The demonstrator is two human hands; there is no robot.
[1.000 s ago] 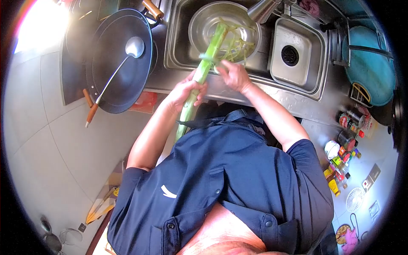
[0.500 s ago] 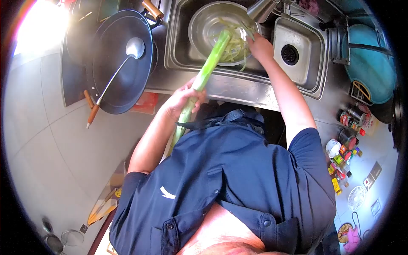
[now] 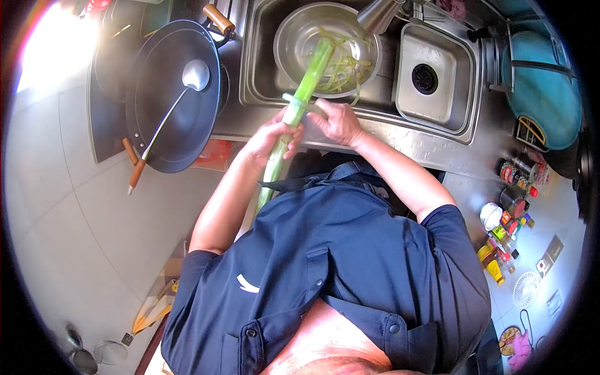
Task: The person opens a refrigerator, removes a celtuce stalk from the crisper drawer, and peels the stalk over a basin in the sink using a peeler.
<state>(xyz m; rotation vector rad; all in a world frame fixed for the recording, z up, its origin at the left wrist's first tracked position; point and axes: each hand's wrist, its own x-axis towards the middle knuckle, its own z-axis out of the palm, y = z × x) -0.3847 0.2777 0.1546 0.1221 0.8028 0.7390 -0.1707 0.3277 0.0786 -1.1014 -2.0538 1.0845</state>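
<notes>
A: Setting?
B: One steel counter (image 3: 431, 149) with two sinks. In the larger sink (image 3: 252, 84), one round metal bowl (image 3: 292, 47). To the left, one dark pan (image 3: 153, 87) with a ladle (image 3: 196, 75) lying in it.
A: Principal item?
B: One green stalk (image 3: 314, 70), long, thick and fairly straight. Upper part bright yellow-green, smooth-looking; lower length paler, with light streaks. Far end over the bowl; near end down against the dark clothing.
A: Loose pieces?
B: Thin, curling green peelings (image 3: 342, 75), heaped in the bowl, some near the stalk's far end, one strip hanging over the rim.
A: Left hand?
B: Left hand (image 3: 273, 140): closed around the stalk below its middle, fingers wrapped.
A: Right?
B: Right hand (image 3: 337, 123): partly curled, thumb and forefinger at one end of a pale peeler (image 3: 296, 100) laid across the stalk. Exact grip: cannot tell.
</notes>
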